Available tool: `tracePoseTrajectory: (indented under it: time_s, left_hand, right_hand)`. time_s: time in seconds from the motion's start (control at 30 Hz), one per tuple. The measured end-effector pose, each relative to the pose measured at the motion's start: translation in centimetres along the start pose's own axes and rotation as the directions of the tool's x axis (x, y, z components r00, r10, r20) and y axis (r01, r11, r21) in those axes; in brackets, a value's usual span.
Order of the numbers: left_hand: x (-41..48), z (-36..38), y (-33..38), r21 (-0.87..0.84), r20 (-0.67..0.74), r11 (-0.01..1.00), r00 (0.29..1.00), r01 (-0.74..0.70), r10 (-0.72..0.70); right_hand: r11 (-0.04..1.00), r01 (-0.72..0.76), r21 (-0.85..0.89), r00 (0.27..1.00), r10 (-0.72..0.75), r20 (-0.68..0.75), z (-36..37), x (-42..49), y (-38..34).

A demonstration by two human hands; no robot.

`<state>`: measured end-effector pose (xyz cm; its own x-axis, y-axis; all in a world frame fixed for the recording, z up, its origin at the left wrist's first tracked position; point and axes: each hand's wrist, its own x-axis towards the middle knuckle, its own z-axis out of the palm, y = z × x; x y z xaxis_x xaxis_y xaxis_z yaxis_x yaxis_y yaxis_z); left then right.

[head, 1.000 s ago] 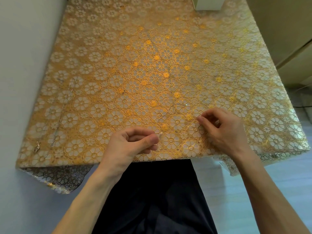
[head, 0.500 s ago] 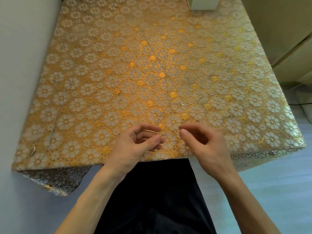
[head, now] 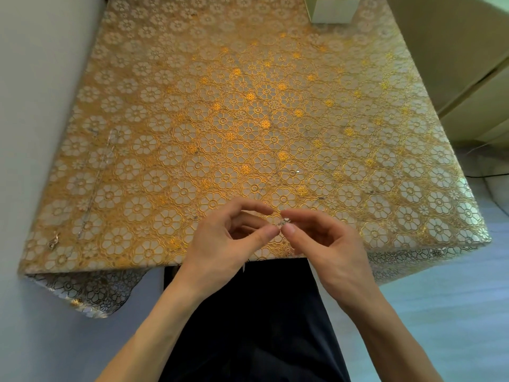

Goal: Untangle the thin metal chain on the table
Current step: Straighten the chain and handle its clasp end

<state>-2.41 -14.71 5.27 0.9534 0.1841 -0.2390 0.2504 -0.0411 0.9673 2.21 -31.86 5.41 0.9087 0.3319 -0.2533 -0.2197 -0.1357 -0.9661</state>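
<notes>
Left hand (head: 225, 241) and right hand (head: 333, 244) meet fingertip to fingertip; both pinch the chain (head: 284, 222) just above the worktop (head: 192, 133).

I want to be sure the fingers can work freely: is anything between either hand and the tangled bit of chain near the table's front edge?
Nothing visible does. The left hand and right hand both pinch the chain at their fingertips, over the front of the tablecloth.
</notes>
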Motion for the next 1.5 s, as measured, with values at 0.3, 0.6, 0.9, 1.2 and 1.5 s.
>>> tracePoseTrajectory:
  time_s: [0.3, 0.6, 0.9, 1.2, 1.5]
  left_hand:
    - [0.5, -0.1, -0.4, 0.129, 0.322, 0.991, 0.945, 0.023, -0.064]
    - [1.4, 0.4, -0.4, 0.167, 0.498, 0.985, 0.859, 0.04, -0.119]
    - [1.3, 1.0, 0.2, 0.257, 0.582, 0.965, 0.788, 0.057, -0.202]
    - [0.9, -0.3, -0.8, 0.02, 0.263, 1.0, 0.965, 0.012, -0.017]
    - [0.9, -2.3, 0.2, -0.101, 0.08, 0.993, 0.995, -0.053, 0.062]
  right_hand:
    - [0.998, -0.004, 0.061, 1.0, 0.004, -0.002, -1.1, -0.8, -0.3]
    - [0.994, -0.095, 0.059, 0.987, 0.087, 0.132, -3.9, -0.6, -1.7]
    - [0.927, -0.214, 0.309, 0.977, 0.202, 0.071, -5.3, -0.9, -3.8]
    - [0.92, -0.204, 0.335, 0.979, 0.186, 0.086, -4.8, -0.6, -3.8]
    - [0.978, -0.202, 0.054, 0.969, 0.192, 0.153, -4.5, -0.9, -4.5]
